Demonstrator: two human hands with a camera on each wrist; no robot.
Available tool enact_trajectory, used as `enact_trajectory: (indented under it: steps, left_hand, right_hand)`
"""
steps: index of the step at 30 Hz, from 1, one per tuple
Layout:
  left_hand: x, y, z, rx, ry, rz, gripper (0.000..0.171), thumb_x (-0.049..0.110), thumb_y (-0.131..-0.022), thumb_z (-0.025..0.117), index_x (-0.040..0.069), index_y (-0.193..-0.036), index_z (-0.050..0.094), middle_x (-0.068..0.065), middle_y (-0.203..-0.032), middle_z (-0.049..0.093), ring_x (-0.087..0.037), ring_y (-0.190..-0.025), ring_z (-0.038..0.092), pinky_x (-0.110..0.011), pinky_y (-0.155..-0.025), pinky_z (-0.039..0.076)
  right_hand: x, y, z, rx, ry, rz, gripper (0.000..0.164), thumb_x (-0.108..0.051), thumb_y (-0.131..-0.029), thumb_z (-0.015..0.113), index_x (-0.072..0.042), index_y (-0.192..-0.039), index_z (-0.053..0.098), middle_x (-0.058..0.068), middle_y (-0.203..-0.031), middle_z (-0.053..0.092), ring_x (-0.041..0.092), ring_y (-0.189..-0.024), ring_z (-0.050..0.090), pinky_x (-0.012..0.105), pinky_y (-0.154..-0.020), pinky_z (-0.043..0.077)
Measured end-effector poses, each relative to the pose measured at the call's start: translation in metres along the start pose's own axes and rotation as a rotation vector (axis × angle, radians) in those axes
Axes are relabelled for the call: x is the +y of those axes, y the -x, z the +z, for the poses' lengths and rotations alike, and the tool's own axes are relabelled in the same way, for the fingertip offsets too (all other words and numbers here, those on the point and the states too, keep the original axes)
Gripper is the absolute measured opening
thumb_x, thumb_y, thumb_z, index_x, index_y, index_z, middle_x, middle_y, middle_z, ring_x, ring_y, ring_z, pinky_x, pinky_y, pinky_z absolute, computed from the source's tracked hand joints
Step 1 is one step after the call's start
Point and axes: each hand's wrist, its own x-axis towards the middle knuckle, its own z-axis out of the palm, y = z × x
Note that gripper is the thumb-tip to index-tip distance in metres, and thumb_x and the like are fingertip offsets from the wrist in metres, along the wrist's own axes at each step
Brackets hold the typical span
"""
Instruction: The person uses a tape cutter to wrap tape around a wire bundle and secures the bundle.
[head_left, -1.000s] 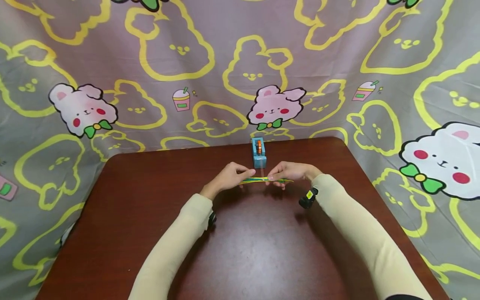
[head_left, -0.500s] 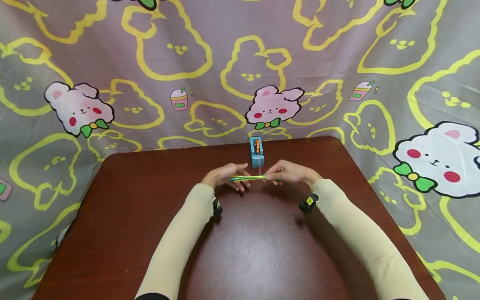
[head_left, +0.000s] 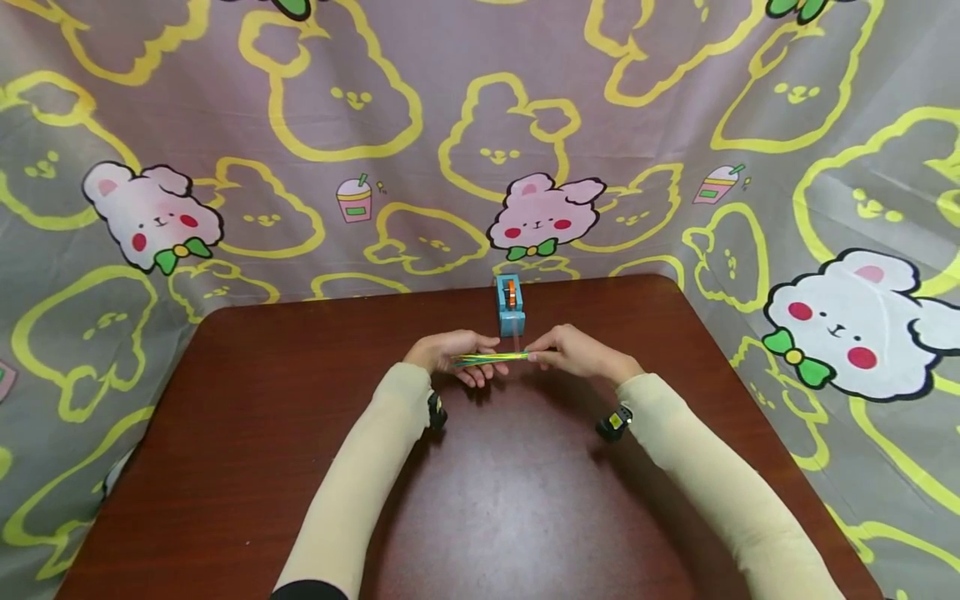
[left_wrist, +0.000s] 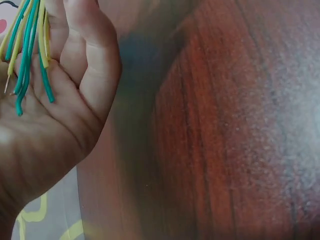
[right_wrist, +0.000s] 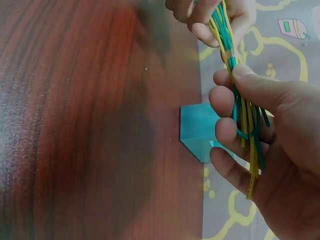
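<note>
A bundle of thin green and yellow wires [head_left: 491, 358] is held level above the table by my right hand [head_left: 577, 350], whose thumb and index finger pinch it in the right wrist view. The wires' near ends hang across that palm. My left hand [head_left: 457, 354] is under the other end, thumb raised, fingers loosely extended; in the left wrist view the loose wire ends [left_wrist: 22, 65] lie over its palm. Clear tape [head_left: 516, 340] runs from the blue tape dispenser [head_left: 512, 323] down to the bundle, and a shiny band circles the wires [right_wrist: 231, 61].
The dispenser, with an orange core, stands near the back edge of the dark brown wooden table [head_left: 300, 400]. A grey curtain [head_left: 420, 75] with yellow outlines and white rabbit prints hangs behind and at both sides.
My left hand has loosened its pinch on the bundle and shifted left, its fingers spreading below the wires. The right hand keeps its pinch, now close to the bundle's right visible end.
</note>
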Motion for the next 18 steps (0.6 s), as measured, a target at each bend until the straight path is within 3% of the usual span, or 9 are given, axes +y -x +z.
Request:
enact_trajectory:
  steps: [5, 11, 18]
  left_hand:
    - [-0.0017, 0.0003, -0.0005, 0.004, -0.021, 0.019, 0.054, 0.04, -0.108, 0.04, -0.004, -0.125, 0.067, -0.002, -0.073, 0.057, -0.015, -0.064, 0.059, -0.029, -0.065, 0.052]
    - [-0.001, 0.0021, -0.001, -0.004, -0.088, 0.09, 0.046, 0.032, -0.109, 0.044, -0.005, -0.125, 0.066, -0.001, -0.07, 0.053, -0.013, -0.063, 0.055, -0.028, -0.061, 0.05]
    - [-0.0008, 0.0023, 0.001, -0.004, -0.062, 0.135, 0.044, 0.026, -0.108, 0.049, -0.012, -0.125, 0.062, 0.002, -0.065, 0.044, -0.008, -0.054, 0.042, -0.024, -0.05, 0.035]
  right_hand:
    - [-0.0036, 0.0027, 0.0017, 0.035, 0.068, -0.051, 0.02, -0.009, -0.099, 0.065, 0.0, -0.113, 0.075, 0.011, -0.075, 0.07, 0.013, -0.068, 0.057, 0.029, -0.064, 0.048]
    - [-0.0047, 0.0042, 0.0034, 0.061, 0.129, -0.065, 0.02, -0.006, -0.098, 0.066, -0.001, -0.114, 0.075, 0.01, -0.084, 0.073, 0.021, -0.072, 0.065, 0.031, -0.066, 0.052]
    - [-0.0031, 0.0041, 0.0026, 0.088, 0.202, -0.081, 0.019, -0.007, -0.096, 0.069, -0.005, -0.113, 0.077, 0.007, -0.089, 0.074, 0.011, -0.073, 0.061, 0.031, -0.068, 0.052]
